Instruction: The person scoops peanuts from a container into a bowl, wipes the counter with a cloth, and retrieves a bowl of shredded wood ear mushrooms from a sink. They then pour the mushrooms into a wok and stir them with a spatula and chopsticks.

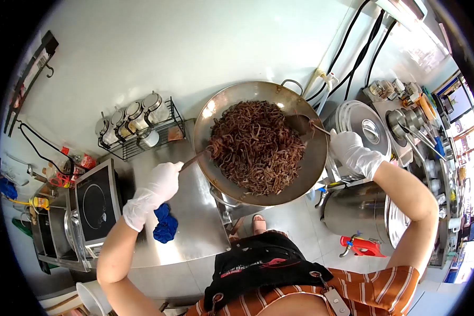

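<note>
Overhead, Two Gloved Hands Work One Wok of Noodles

Steel runs under everything: a stainless counter (195, 210) backed by a white wall, pale floor below. One wok (258, 142) heaped with brown noodles (255, 145) sits between the hands. The left hand (158, 184) is clenched on a utensil handle (195, 158) running from its fingers into the noodles. The right hand (353, 150) grips a ladle (303, 124) whose bowl lies just beyond its fingertips. One blue cloth (166, 221) lies below the left fingers; four jars (134, 118) stand beyond them.
</note>
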{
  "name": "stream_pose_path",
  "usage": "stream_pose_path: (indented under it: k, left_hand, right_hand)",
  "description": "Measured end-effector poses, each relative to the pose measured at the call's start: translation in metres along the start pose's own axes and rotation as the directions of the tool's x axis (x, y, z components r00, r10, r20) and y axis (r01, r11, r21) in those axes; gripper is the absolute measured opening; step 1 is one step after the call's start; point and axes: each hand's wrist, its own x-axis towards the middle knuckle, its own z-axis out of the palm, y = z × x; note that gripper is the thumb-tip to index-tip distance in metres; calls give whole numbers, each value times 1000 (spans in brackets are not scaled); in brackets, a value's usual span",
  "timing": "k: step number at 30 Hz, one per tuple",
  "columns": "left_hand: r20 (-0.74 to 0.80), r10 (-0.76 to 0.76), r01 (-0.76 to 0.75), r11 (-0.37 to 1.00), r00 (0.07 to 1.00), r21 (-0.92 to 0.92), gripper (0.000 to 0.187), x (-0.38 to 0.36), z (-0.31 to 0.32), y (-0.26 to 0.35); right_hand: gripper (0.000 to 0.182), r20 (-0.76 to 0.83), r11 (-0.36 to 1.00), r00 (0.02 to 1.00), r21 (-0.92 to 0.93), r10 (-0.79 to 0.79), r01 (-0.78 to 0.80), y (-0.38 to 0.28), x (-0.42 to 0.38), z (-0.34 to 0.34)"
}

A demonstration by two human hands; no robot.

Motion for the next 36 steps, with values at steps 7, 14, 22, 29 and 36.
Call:
stream_pose_path:
  k: [7, 14, 22, 29, 36]
  left_hand:
    - [233, 24, -56, 989, 972, 133, 28, 26, -14, -2]
    - [137, 94, -49, 953, 986, -298, 23, 73, 78, 24]
    - [80, -68, 104, 749, 994, -654, 35, 31, 70, 33]
    - [108, -37, 108, 611, 993, -784, 35, 4, 38, 38]
    - [107, 61, -51, 994, 992, -96, 32, -13, 7, -8]
  right_hand:
    - [28, 415, 909, 833, 353, -366, 223, -3, 37, 36]
    - [27, -46, 391, 953, 905, -299, 166, -111, 84, 147]
    - [37, -142, 434, 989, 890, -34, 143, -71, 30, 55]
    - [39, -336, 881, 941, 453, 27, 137, -50, -3, 1]
    - [35, -125, 993, 985, -22, -120, 118, -15, -16, -21]
